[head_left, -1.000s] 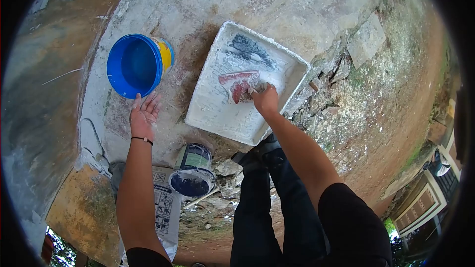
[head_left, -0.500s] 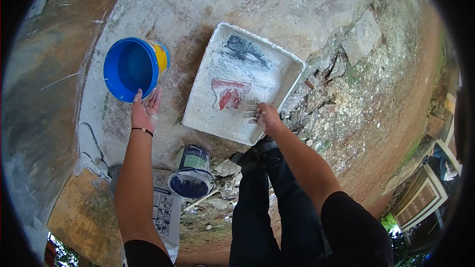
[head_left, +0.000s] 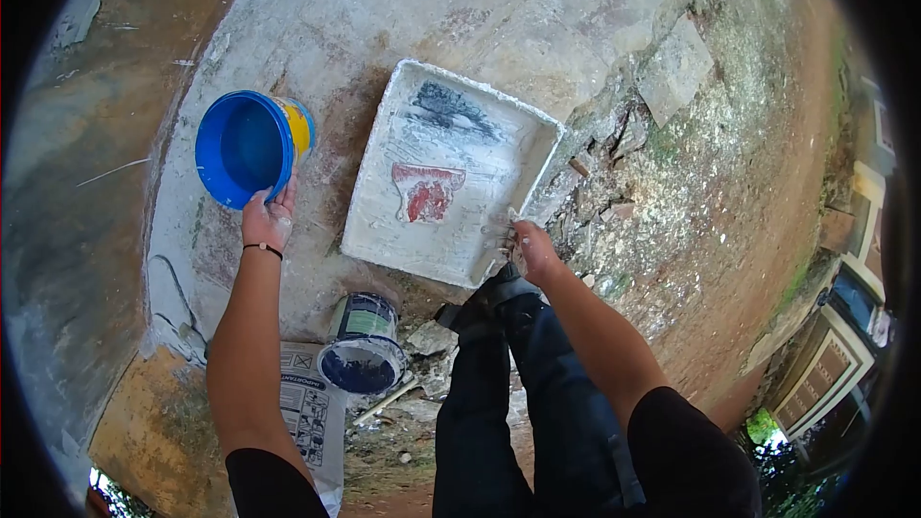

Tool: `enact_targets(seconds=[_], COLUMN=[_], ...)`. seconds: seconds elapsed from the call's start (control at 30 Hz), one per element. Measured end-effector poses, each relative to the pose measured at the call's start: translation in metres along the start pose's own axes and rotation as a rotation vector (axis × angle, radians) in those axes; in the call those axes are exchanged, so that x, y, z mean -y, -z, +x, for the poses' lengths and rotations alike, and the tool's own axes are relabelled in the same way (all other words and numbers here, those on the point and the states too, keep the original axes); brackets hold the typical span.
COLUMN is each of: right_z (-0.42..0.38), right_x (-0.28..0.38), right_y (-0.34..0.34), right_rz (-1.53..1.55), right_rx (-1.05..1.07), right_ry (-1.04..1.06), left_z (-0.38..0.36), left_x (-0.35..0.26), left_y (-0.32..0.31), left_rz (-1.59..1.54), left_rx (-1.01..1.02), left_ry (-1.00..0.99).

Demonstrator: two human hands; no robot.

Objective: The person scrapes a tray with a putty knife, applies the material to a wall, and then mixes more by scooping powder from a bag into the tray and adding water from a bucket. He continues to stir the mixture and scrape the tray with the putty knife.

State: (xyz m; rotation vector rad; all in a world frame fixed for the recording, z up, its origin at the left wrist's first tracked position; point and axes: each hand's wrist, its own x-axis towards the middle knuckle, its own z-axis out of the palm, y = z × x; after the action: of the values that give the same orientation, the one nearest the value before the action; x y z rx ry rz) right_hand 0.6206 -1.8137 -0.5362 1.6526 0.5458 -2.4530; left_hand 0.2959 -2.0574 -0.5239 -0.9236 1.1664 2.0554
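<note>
My left hand [head_left: 268, 218] is at the lower rim of a blue bucket [head_left: 245, 149] with a yellow label, its fingers along the outside and its thumb at the rim. The bucket tilts with its mouth toward me. My right hand [head_left: 533, 251] is at the near right edge of a square, white-crusted tray [head_left: 384, 247], fingers curled over the rim and partly blurred. Inside the tray lies a flat, white-smeared scraper [head_left: 428, 194] with a red patch. A dark grey smear marks the tray's far end.
An open paint pail [head_left: 363, 350] with dark contents stands near my feet. Beside it lies a printed paper bag [head_left: 312, 412]. Broken concrete [head_left: 628, 139] and rubble run along the right. A thin stick [head_left: 386, 401] lies by the pail.
My left hand has closed in on the bucket's rim. My right hand has shifted from above the tray's inside to its near right edge. The whole view has moved slightly.
</note>
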Motion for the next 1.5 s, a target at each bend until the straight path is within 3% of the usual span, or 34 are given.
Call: enact_targets(seconds=[0.07, 0.17, 0.4, 0.47, 0.6, 0.87, 1.17, 1.5], right_z=[-0.02, -0.013, -0.053, -0.051, -0.031, -0.038, -0.051, -0.048], right_x=[0.005, -0.013, -0.007, -0.011, -0.015, 0.021, 0.02, 0.032], right_y=[0.003, 0.055, 0.05, 0.049, 0.052, -0.009, -0.032, -0.045], right_rz=[-0.239, -0.302, -0.318, -0.313, -0.332, -0.554, -0.337, -0.286], right_rx=[-0.178, -0.179, -0.141, -0.215, -0.102, 0.099, 0.095, 0.102], right_ry=[0.092, 0.042, 0.043, 0.077, 0.003, 0.082, 0.02, 0.002], left_z=[0.0, -0.01, -0.06, -0.068, -0.095, -0.124, -0.151, -0.16], left_x=[-0.003, -0.005, -0.006, -0.009, -0.006, 0.006, 0.017, 0.041], left_y=[0.002, 0.006, 0.004, 0.011, -0.001, -0.04, -0.079, -0.107], left_rz=[0.014, 0.059, 0.285, 0.33, 0.468, 0.585, 0.793, 0.777], left_rx=[-0.007, -0.048, -0.075, -0.068, -0.001, -0.059, -0.121, -0.174], left_ry=[-0.013, -0.005, 0.045, 0.053, 0.079, -0.014, -0.085, -0.099])
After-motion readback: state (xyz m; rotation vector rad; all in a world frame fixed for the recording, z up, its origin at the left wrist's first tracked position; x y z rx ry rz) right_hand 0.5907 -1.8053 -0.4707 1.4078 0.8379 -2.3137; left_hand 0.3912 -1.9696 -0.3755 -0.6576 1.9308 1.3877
